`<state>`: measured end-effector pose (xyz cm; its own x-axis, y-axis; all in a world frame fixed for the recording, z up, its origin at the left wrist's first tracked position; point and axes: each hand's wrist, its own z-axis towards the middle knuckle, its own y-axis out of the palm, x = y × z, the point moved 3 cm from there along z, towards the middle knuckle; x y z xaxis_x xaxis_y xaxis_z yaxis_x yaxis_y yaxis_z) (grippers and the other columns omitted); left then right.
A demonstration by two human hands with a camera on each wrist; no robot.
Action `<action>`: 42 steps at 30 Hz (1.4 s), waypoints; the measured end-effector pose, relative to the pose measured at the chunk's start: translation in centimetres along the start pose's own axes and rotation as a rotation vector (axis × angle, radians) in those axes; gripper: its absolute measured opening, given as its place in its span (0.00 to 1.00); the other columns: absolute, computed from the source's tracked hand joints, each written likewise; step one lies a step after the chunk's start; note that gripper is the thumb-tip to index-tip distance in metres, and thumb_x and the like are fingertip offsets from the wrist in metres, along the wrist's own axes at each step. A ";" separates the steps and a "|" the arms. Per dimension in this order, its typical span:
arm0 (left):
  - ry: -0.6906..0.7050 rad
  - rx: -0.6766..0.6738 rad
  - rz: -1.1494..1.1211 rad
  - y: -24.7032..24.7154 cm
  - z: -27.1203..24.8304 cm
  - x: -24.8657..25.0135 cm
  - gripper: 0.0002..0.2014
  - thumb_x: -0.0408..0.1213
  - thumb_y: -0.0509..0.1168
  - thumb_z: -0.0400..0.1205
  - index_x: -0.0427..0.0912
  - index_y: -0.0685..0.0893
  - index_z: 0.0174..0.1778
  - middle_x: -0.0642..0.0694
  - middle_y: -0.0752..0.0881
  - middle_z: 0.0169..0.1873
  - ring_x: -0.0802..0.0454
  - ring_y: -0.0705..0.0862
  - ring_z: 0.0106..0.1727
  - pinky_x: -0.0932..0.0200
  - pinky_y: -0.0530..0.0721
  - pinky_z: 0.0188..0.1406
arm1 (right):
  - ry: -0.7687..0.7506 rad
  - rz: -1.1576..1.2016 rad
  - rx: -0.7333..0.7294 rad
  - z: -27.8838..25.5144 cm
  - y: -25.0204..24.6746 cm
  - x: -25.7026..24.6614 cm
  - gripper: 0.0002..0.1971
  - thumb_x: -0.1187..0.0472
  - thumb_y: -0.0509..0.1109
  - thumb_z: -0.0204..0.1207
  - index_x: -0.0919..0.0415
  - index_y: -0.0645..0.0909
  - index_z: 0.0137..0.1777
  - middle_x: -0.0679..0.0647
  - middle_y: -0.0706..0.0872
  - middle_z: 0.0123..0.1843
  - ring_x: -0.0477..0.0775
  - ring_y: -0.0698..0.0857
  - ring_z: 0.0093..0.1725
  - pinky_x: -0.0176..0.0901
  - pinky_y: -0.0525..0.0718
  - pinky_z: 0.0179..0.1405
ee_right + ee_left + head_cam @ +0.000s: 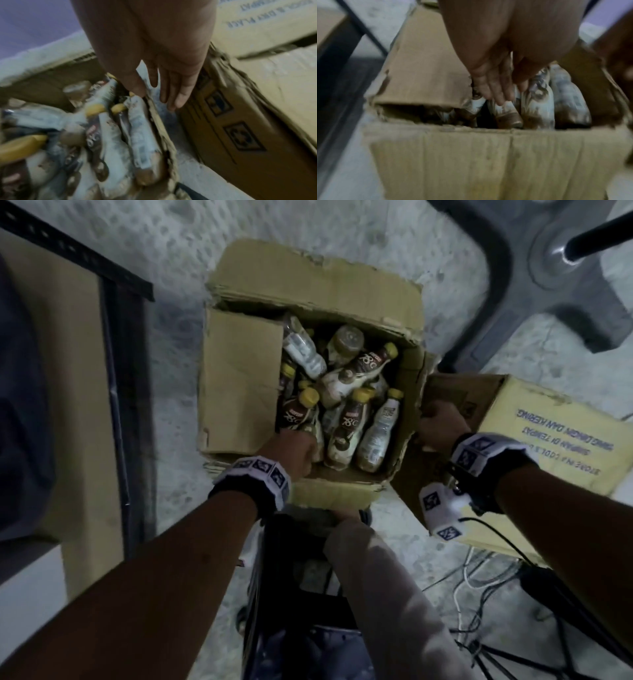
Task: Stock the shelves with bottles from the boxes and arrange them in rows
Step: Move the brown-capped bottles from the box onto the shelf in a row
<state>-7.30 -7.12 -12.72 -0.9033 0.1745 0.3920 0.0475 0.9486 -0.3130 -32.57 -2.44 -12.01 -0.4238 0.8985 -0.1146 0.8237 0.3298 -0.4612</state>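
Observation:
An open, worn cardboard box (pixel 239 392) stands on the floor, with several yellow-capped bottles (pixel 346 422) lying jumbled inside. My left hand (pixel 291 450) reaches into its near left corner. In the left wrist view its fingers (pixel 498 94) are straight and their tips touch a brown-and-white bottle (pixel 506 112) behind the box's front wall (pixel 471 155). My right hand (pixel 442 426) hangs over the box's right wall (pixel 159 121). Its thumb (pixel 135 86) is on the bottle side and its straight fingers (pixel 173 97) are in the gap outside. Neither hand holds a bottle.
A second, closed cardboard box (pixel 548 433) with blue print lies right against the open one. A black metal shelf frame (pixel 116 337) with a tan board (pixel 68 371) runs along the left. A dark chair base (pixel 548 285) sits at the far right, cables (pixel 496 577) at the near right.

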 end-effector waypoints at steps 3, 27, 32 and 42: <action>-0.276 0.281 -0.294 -1.2 -0.8 -1.0 0.13 0.31 0.61 0.81 0.32 0.84 0.59 0.33 0.85 0.56 0.34 0.83 0.57 0.49 0.81 0.53 | 0.016 0.021 -0.047 -0.2 2.1 1.1 0.19 0.49 0.63 0.83 0.68 0.81 0.57 0.66 0.86 0.55 0.70 0.87 0.52 0.66 0.87 0.54; -0.460 0.841 -0.272 -10.5 0.4 -12.8 0.08 0.29 0.65 0.70 0.33 0.85 0.42 0.30 0.87 0.42 0.29 0.85 0.46 0.50 0.83 0.43 | -0.077 -0.221 0.091 4.2 1.1 -0.4 0.12 0.63 0.68 0.79 0.65 0.77 0.33 0.59 0.81 0.37 0.60 0.79 0.39 0.45 0.74 0.39; -0.397 0.875 -0.438 -7.9 -3.1 -13.0 0.04 0.22 0.63 0.70 0.32 0.81 0.32 0.28 0.88 0.40 0.31 0.86 0.45 0.53 0.80 0.42 | -0.189 -0.431 0.097 2.0 0.1 -3.6 0.10 0.63 0.67 0.80 0.73 0.82 0.47 0.69 0.85 0.49 0.71 0.85 0.52 0.50 0.75 0.42; -0.663 0.902 -0.715 4.9 -15.5 -15.5 0.18 0.25 0.63 0.74 0.40 0.66 0.22 0.42 0.69 0.21 0.44 0.72 0.29 0.58 0.65 0.31 | -0.371 -0.891 0.104 -5.6 1.0 -12.4 0.18 0.68 0.68 0.76 0.66 0.67 0.26 0.57 0.71 0.27 0.61 0.78 0.31 0.42 0.68 0.24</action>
<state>13.53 -1.08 -6.96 -0.6587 -0.6916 0.2962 -0.5868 0.2260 -0.7776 -24.36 -11.60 -6.15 -0.9828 0.1772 0.0519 0.1136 0.8019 -0.5866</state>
